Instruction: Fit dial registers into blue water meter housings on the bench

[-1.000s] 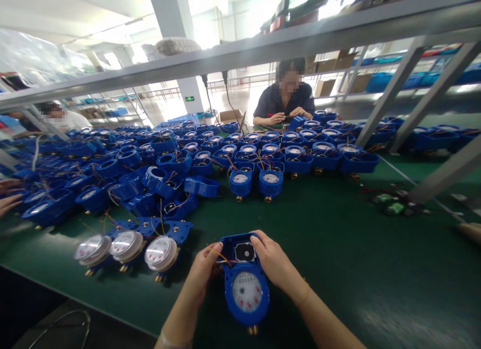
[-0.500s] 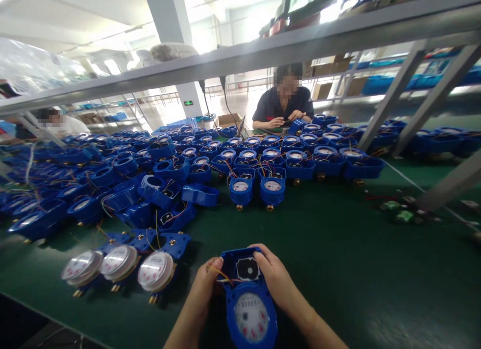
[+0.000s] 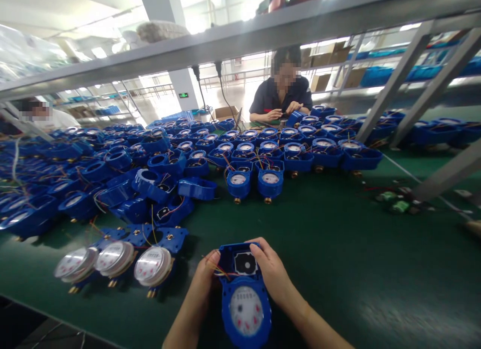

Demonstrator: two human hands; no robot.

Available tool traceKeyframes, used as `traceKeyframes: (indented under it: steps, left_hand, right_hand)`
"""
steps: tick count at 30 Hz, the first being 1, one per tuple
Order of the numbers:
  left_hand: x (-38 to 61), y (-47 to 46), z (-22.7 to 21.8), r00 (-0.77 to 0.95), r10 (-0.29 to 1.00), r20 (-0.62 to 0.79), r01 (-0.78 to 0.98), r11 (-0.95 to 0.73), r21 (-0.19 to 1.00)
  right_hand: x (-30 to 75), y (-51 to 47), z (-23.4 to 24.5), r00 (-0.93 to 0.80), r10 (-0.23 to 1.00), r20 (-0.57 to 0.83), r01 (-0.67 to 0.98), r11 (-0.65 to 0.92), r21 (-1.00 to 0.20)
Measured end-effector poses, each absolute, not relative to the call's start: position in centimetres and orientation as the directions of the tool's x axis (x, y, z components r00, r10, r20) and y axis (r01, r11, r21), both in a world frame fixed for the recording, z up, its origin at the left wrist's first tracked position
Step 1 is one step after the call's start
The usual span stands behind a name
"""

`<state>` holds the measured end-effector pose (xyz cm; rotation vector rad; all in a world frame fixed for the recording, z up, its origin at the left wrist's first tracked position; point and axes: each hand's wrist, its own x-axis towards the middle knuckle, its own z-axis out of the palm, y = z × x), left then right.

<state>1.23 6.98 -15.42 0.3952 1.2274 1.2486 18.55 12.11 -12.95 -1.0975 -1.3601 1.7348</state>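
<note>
A: Head view. Where does the blue meter [image 3: 246, 296] sit against the fingers?

B: Between them. The left hand [image 3: 205, 279] clasps its left edge, thumb at the open compartment where thin coloured wires [image 3: 218, 269] come out. The right hand [image 3: 272, 274] wraps the right edge, fingers [image 3: 259, 246] curled over the top rim of that compartment. Both are grasping the meter, dial face up, just above the green counter [image 3: 338, 258].

A: And the pose of the arms?

B: Both forearms come up from the bottom edge and converge, wrists bent inward, palms facing each other across the housing.

A: Counts?

B: One meter in hand. Just left of the left fingers, three uncased dials [image 3: 112, 258] lie in a row. Straight beyond the fingers, two meters [image 3: 253, 181] stand side by side ahead of a heap too many to count. Beyond the heap, one seated person [image 3: 281, 96] handles a part; another person [image 3: 41, 116] shows far left.
</note>
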Motion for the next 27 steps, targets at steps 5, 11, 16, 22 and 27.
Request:
traceKeyframes:
  steps: [5, 11, 16, 22, 27]
  left_hand:
    - [1.5, 6.8, -15.3, -0.172, 0.873, -0.457, -0.501, 0.322, 0.804]
    - [0.9, 5.8, -14.1, -0.23, 0.883, -0.409, -0.422, 0.289, 0.86]
    - [-0.2, 3.8, -12.7, -0.441, 0.888, -0.129, -0.135, 0.077, 0.988]
    - [1.0, 2.8, -10.3, -0.292, 0.923, 0.253, 0.473, -0.091, 0.877]
    - [1.9, 4.0, -10.7, -0.328, 0.85, 0.412, 0.358, -0.291, 0.887]
  right_hand:
    - [18.1, 12.0, -13.3, -0.432, 0.883, -0.184, -0.058, -0.231, -0.971]
    - [19.0, 11.4, -12.9, -0.394, 0.859, -0.327, -0.073, -0.384, -0.921]
    - [20.1, 9.1, -12.2, -0.399, 0.799, -0.45, -0.09, -0.522, -0.848]
    - [19.6, 8.5, -12.5, -0.42, 0.755, -0.505, -0.184, -0.615, -0.767]
    - [20.5, 9.5, -15.1, -0.35, 0.803, -0.483, 0.044, -0.5, -0.865]
